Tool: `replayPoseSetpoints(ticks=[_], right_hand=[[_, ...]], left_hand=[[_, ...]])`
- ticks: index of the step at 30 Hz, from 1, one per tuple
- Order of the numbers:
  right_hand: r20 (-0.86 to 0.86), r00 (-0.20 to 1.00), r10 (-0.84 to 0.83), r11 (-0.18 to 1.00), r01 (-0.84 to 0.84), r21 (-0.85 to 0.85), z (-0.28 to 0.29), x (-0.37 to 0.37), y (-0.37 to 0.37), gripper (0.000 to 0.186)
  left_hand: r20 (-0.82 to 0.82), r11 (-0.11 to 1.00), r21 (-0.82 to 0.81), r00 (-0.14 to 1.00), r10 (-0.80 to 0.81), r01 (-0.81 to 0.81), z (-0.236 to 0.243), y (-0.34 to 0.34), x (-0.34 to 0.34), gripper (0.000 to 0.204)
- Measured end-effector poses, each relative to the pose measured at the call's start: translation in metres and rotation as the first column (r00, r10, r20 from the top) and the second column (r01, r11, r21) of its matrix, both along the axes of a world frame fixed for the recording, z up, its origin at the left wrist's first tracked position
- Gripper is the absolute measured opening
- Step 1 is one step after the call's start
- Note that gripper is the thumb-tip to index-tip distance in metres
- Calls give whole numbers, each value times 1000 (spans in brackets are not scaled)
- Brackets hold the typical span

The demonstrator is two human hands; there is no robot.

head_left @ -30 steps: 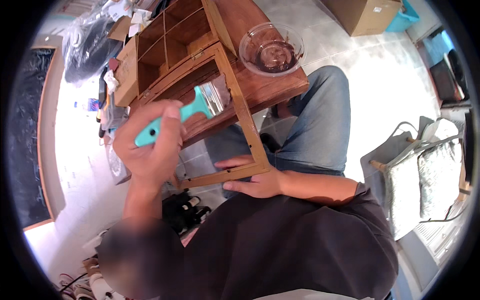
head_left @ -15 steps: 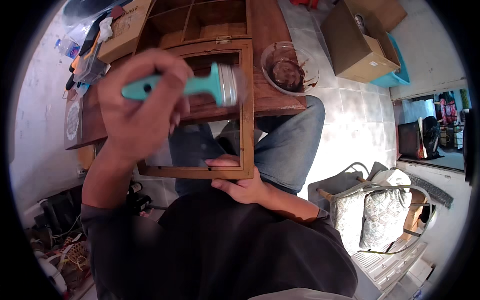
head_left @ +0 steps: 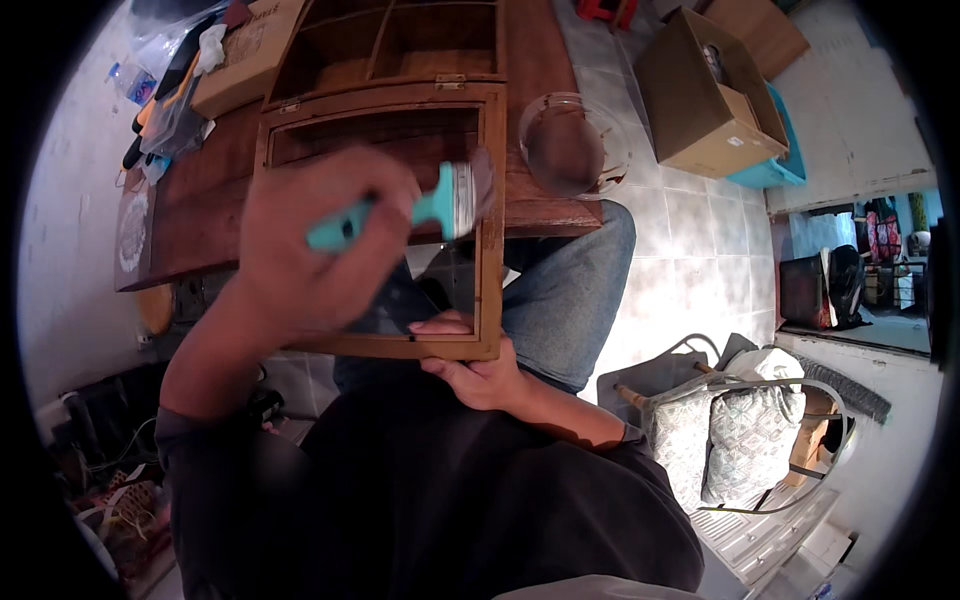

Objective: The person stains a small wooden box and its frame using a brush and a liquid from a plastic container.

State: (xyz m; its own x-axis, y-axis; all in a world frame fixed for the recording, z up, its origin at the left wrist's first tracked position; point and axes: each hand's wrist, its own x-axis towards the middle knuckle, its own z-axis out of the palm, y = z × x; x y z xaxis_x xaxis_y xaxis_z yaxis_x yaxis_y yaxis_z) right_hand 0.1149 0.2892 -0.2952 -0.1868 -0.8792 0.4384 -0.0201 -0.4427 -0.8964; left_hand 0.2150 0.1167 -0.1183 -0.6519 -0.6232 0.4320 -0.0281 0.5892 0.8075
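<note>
My left hand, a little blurred, is closed around the turquoise handle of a paintbrush. The bristles are at the right side rail of a wooden door frame; whether they touch it I cannot tell. A pane, apparently glass, seems to fill the frame. Below, my right hand grips the frame's near right corner, thumb outside and fingers showing through the pane. Metal hinges join the frame to a wooden cabinet with compartments. Right of the frame is a clear plastic bowl holding brown liquid.
The cabinet lies on a reddish-brown wooden table. Boxes and a water bottle crowd the far left. A cardboard box and a turquoise bin stand at the far right. A cushioned chair is at near right.
My left hand has moved right and slightly nearer to me, bringing the brush to the frame's right rail. My right hand keeps its grip on the corner.
</note>
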Motion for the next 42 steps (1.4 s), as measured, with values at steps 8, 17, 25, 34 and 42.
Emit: replayPoseSetpoints(ticks=[8,17,25,34,42], right_hand=[[72,997,-24,1000,25,-9,4,-2,0,34],[95,994,50,999,-50,-3,-4,-7,-7,42],[129,991,43,994,-29,-107,-11,-4,-10,41],[181,983,40,983,-7,-181,-13,-2,-13,41],[215,974,71,988,-39,-149,-9,-2,-13,43]], left_hand=[[154,904,-409,986,-64,123,15,7,-12,10],[166,905,-420,975,147,-65,49,24,-22,7],[319,853,-518,940,123,65,50,26,-59,4],[619,699,-590,782,72,403,61,55,-80,7],[473,732,-668,837,275,137,77,72,-81,10]])
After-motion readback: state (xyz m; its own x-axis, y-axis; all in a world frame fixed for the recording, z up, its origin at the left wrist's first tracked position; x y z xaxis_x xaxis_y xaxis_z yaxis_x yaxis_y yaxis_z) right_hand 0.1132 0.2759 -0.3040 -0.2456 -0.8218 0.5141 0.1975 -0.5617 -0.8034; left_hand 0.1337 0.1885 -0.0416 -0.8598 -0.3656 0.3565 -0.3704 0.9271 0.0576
